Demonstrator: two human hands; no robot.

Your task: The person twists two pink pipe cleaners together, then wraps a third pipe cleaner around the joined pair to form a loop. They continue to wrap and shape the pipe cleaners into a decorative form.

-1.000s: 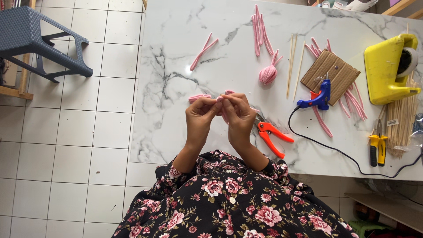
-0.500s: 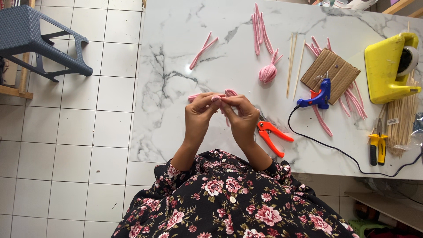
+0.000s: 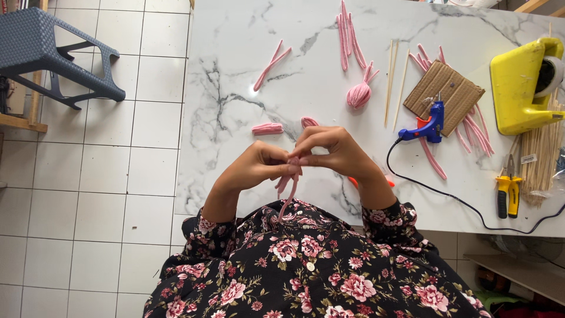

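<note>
Pink cord (image 3: 287,187); more pink strands (image 3: 348,30). White marble table (image 3: 235,70), grey-veined. Blue glue gun (image 3: 428,122), black cable. Yellow tape dispenser (image 3: 518,88). Brown cardboard (image 3: 450,94). Yellow-handled pliers (image 3: 507,194). Black blouse (image 3: 306,271), pink floral print. Dark grey stool (image 3: 47,47).

We pinch a pink chenille stem (image 3: 286,187) between our left hand (image 3: 263,168) and right hand (image 3: 333,151) above the near edge of the marble table (image 3: 235,112), with a blue glue gun (image 3: 427,123) on corrugated cardboard (image 3: 450,94) to the right.
</note>
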